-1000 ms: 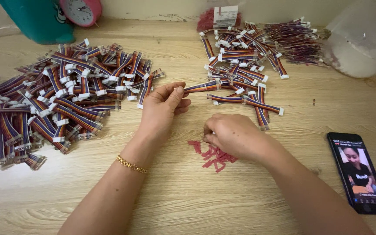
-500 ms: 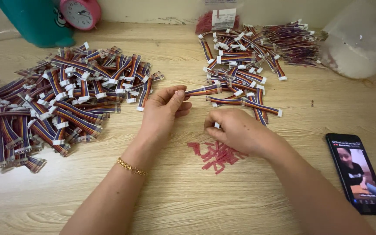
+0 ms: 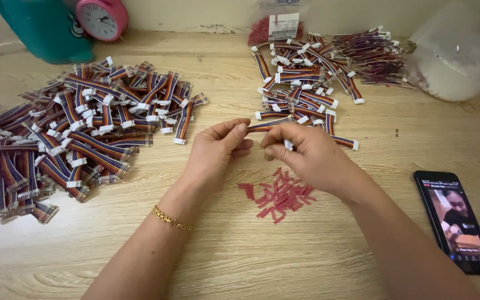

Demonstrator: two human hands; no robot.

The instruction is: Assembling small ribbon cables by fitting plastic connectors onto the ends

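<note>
In the middle of the frame, the left hand (image 3: 218,147) and right hand (image 3: 306,153) pinch one striped ribbon cable (image 3: 268,124) lying sideways between them.

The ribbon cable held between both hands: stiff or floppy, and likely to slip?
Probably floppy: the ribbon cable is thin and flat, spanning left hand to right hand. Likely very light, pinched by fingertips alone. Its white connector probably gives grip.
</note>
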